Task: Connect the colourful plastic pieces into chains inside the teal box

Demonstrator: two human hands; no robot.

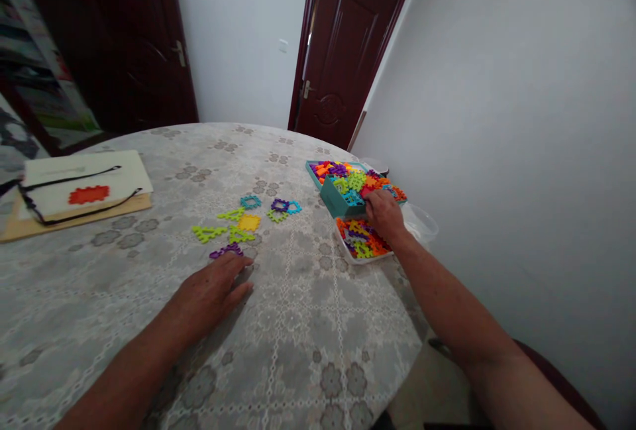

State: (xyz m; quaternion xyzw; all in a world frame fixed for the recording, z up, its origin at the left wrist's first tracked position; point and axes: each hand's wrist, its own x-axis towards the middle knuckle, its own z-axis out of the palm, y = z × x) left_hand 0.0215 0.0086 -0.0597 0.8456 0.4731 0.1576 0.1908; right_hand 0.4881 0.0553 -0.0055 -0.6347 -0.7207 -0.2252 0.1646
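While the left hand (213, 289) lies low over the patterned cloth of the desk (288, 324), its fingertips at a purple piece (227, 251), the right hand (385, 216) reaches into the teal box (338, 198) on the right side of the desk. The left hand is loosely spread, thumb apart from the fingers, with nothing gripped between them. The right hand's fingers are bent down over the pieces in the box, at a red piece (366, 191); whether they are closed on it, I cannot tell. The teal box is heaped with notched plastic pieces in green, orange, purple, blue and red. Just in front of it, nearer the person, a clear tub (362, 248) holds more pieces, mostly orange, purple and green, and a clear lid (421, 221) lies to the right of these. Beyond the left hand, a loose group is spread on the cloth: a yellow square (249, 222) with green pieces (241, 236) around it, a teal ring (250, 201), and a dark purple ring (280, 205) close to a light blue one (294, 207). At the far left, black-strapped glasses (37, 215) and a red notched piece (89, 195) lie on papers (84, 171).
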